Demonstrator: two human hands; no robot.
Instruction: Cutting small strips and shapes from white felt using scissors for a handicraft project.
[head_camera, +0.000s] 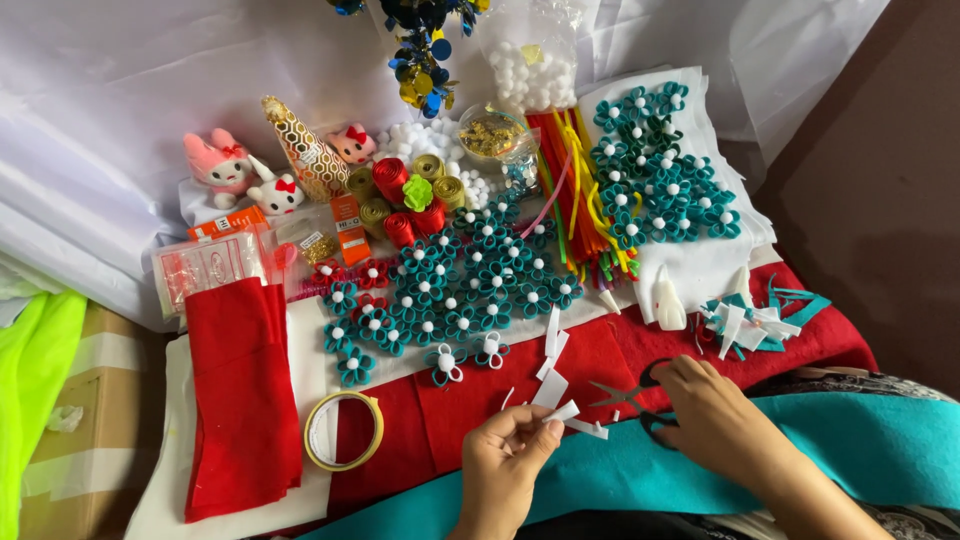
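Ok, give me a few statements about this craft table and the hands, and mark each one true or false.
1. The left hand pinches a small white felt strip. True.
2. The right hand rests on the scissors. True.
3. The roll of tape is stacked on the teal flowers. False: it lies apart from them, on the red and white felt beside the folded red felt.
4. The scissors are cutting the teal felt sheet. False: they lie on red felt, blades open.
5. White pom-poms sit in a clear bag at the back. True.
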